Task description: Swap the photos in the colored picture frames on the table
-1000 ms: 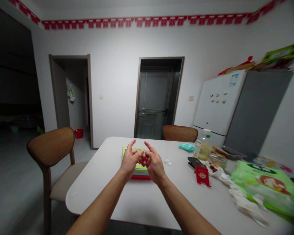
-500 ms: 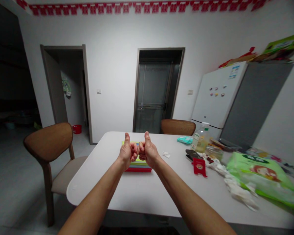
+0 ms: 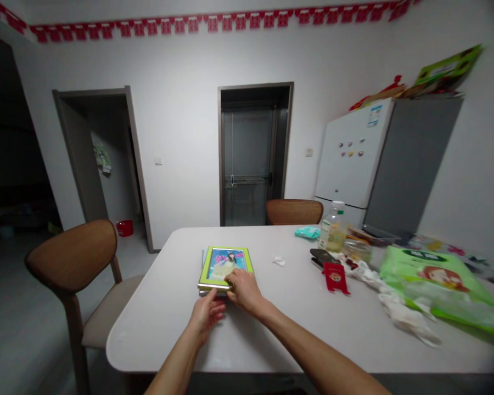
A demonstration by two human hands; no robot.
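Observation:
A green-framed picture (image 3: 226, 264) of a figure in a pale dress on blue lies on top of other flat items on the white table (image 3: 160, 307). My right hand (image 3: 243, 288) grips the near right edge of the frame, its fingers curled over the edge. By the near left edge is my left hand (image 3: 207, 314), its thumb at the edge and its fingers apart below it. What lies under the frame is mostly hidden; a grey edge shows.
On the right stand a bottle (image 3: 332, 227), a dark phone (image 3: 324, 256), a red packet (image 3: 335, 277), crumpled tissues (image 3: 407, 318) and a green package (image 3: 436, 285). A small white scrap (image 3: 278, 260) lies nearer. Chairs stand left (image 3: 74, 258) and behind (image 3: 294, 212).
Both hands have come down from thumbs-up fists above the stack to its near edge. My right hand has taken hold of the frame; my left hand has opened. The view has shifted slightly.

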